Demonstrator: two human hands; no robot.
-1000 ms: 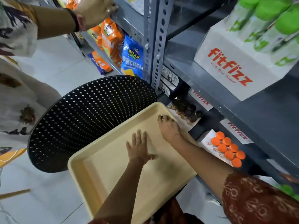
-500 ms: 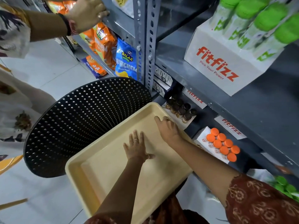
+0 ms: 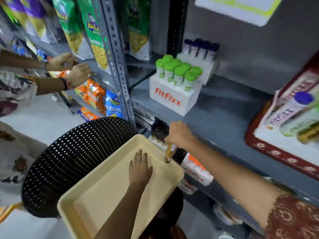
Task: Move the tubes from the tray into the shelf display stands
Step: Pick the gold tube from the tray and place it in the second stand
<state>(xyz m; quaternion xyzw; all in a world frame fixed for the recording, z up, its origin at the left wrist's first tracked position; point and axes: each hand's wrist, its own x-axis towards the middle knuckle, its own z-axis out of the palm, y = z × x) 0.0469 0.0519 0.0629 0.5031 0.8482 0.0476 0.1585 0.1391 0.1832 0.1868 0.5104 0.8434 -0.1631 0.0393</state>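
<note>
A cream tray (image 3: 107, 195) rests on a black perforated seat (image 3: 69, 161), and its inside looks bare. My left hand (image 3: 140, 167) lies flat on the tray floor, fingers spread. My right hand (image 3: 179, 133) hovers over the tray's far corner, shut on an amber tube (image 3: 169, 152) that hangs cap down. Just behind it, on the lower shelf, stands a rack of dark-capped tubes (image 3: 158, 133), blurred. A white fitfizz stand (image 3: 172, 99) holds green-capped tubes (image 3: 177, 71) on the middle shelf. Purple-capped tubes (image 3: 200, 47) stand behind them.
An orange fitfizz stand (image 3: 195, 168) sits on the lower shelf right of the tray. A red-rimmed tray (image 3: 276, 152) with lying tubes rests on the middle shelf at right. Another person's hands (image 3: 76, 75) work at the snack shelves on the left, beyond a grey upright (image 3: 119, 66).
My right hand left the tray floor and rose toward the lower shelf, now gripping an amber tube. The view tilted up. My left hand stays flat on the tray.
</note>
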